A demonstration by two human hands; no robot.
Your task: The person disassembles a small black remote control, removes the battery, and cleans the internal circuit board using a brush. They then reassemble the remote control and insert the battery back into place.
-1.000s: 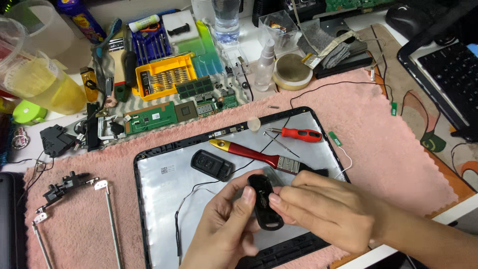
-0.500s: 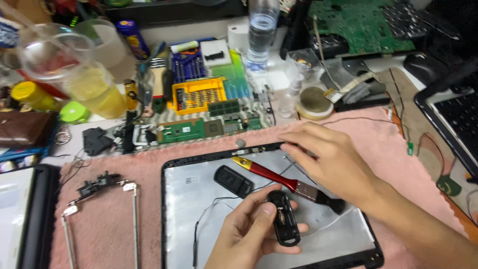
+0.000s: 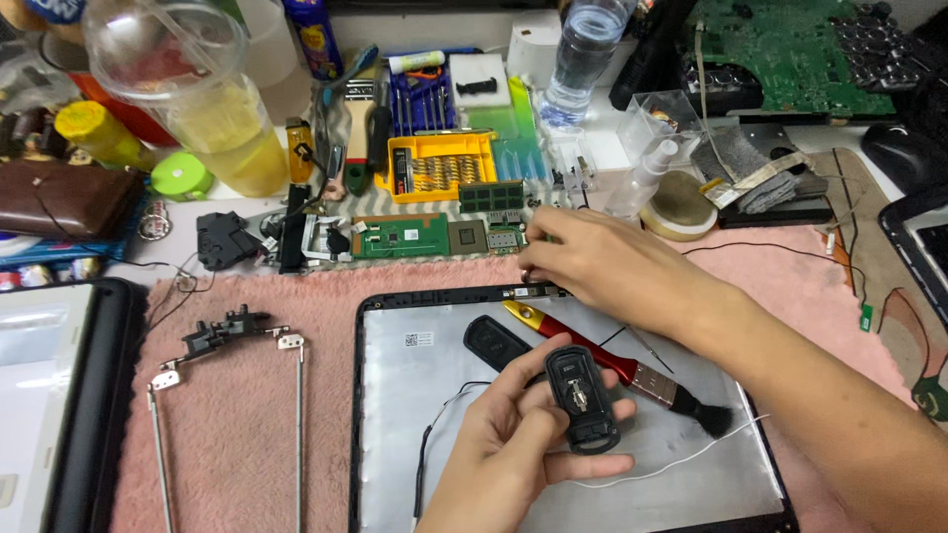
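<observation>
Low in the centre of the frame the left hand (image 3: 513, 449) clasps an opened black key fob (image 3: 578, 400) above the grey laptop lid (image 3: 415, 434), while the right hand (image 3: 602, 266) pinches something unseen at the lid's crowded upper edge, leaving bare pink mat (image 3: 237, 464) lower left.

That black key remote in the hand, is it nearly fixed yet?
Not yet, it seems. Already done: the black oval key remote is open, its insides showing, and a matching black cover piece lies on the grey laptop lid. In hand: the left hand holds the remote while the right hand reaches the lid's top edge. Left: closing it.
</observation>
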